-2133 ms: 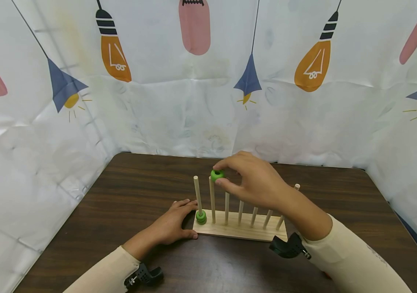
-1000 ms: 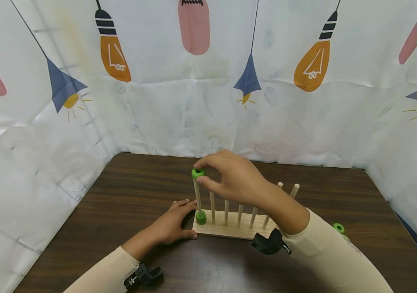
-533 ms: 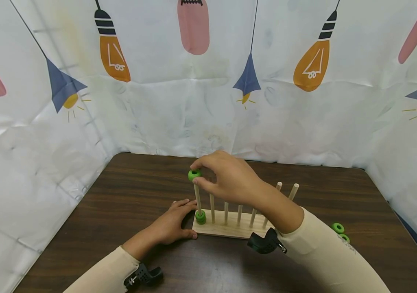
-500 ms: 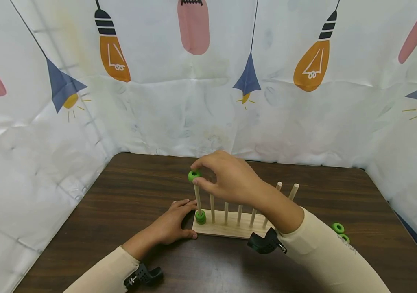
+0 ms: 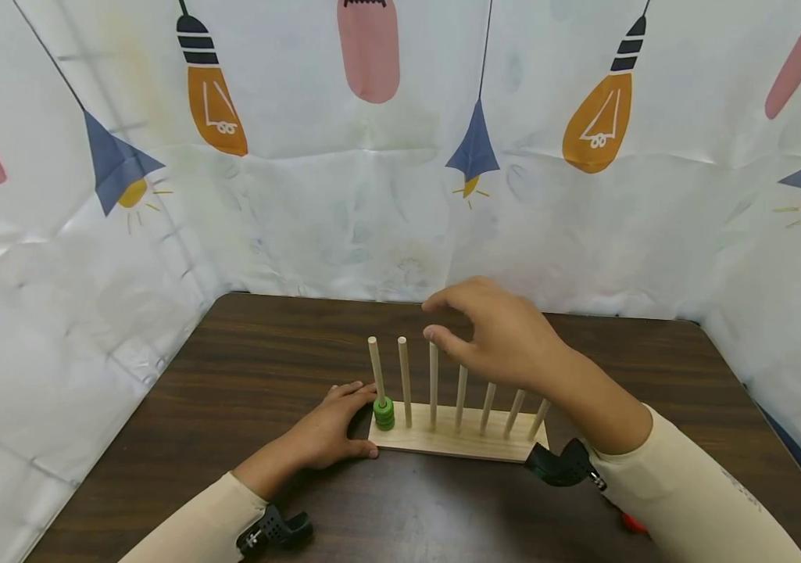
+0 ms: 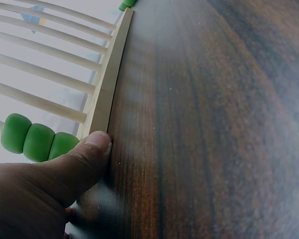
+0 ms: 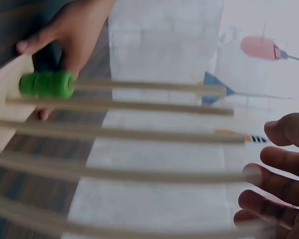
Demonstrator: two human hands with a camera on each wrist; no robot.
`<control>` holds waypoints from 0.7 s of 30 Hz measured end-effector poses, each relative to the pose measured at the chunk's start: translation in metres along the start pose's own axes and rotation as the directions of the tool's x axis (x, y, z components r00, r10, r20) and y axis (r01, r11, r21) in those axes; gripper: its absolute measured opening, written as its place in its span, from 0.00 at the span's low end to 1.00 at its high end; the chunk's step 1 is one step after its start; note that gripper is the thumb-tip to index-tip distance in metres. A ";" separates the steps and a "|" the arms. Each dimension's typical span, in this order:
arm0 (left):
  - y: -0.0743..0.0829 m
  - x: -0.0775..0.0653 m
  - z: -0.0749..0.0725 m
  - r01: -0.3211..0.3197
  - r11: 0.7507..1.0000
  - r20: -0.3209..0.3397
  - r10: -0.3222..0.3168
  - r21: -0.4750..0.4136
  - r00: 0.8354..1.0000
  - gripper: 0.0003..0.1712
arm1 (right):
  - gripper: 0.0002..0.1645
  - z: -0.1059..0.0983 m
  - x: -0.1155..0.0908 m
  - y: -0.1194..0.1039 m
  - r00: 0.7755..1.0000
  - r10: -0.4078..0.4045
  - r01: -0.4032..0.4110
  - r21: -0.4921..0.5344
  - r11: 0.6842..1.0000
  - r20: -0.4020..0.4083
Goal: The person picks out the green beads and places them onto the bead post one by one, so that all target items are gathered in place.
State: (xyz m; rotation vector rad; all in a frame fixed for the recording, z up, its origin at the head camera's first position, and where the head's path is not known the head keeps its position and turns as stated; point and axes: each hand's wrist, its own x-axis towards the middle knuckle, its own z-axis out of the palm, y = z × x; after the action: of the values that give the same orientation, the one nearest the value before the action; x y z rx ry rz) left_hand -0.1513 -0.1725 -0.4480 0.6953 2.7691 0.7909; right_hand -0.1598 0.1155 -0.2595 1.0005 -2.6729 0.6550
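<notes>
A wooden peg board (image 5: 449, 444) with a row of upright pegs stands on the table. Three green beads (image 6: 39, 141) are stacked at the bottom of its leftmost peg. My left hand (image 5: 333, 426) grips the board's left end, thumb at the front corner and fingers at the back. Above the middle pegs is my right hand (image 5: 505, 328), holding nothing, its thumb and fingers apart. The right wrist view shows these fingers (image 7: 276, 186) loosely bent near the peg tops. In the head view, the right hand and forearm hide the tops of the right-hand pegs.
Part of a red object (image 5: 632, 524) shows beneath the right sleeve on the dark wood table (image 5: 287, 344). Green pieces (image 6: 125, 4) lie past the board's far end in the left wrist view. A printed white cloth (image 5: 372, 227) hangs behind and beside the table.
My right hand carried a green bead left to the leftmost peg and let it go; it now sits atop the other two. The hand has since moved right. My left hand stayed put.
</notes>
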 end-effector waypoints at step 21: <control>-0.001 0.001 -0.001 -0.006 1.000 0.003 0.006 0.009 1.000 0.48 | 0.24 -0.047 -0.073 0.073 0.969 0.232 -0.234 -0.013 0.972 -0.080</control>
State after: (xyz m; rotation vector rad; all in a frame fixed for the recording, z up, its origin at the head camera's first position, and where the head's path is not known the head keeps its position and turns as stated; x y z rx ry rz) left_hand -0.1524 -0.1730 -0.4480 0.7061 2.7710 0.7782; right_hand -0.1512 0.2280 -0.2677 0.6451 -2.7458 0.6910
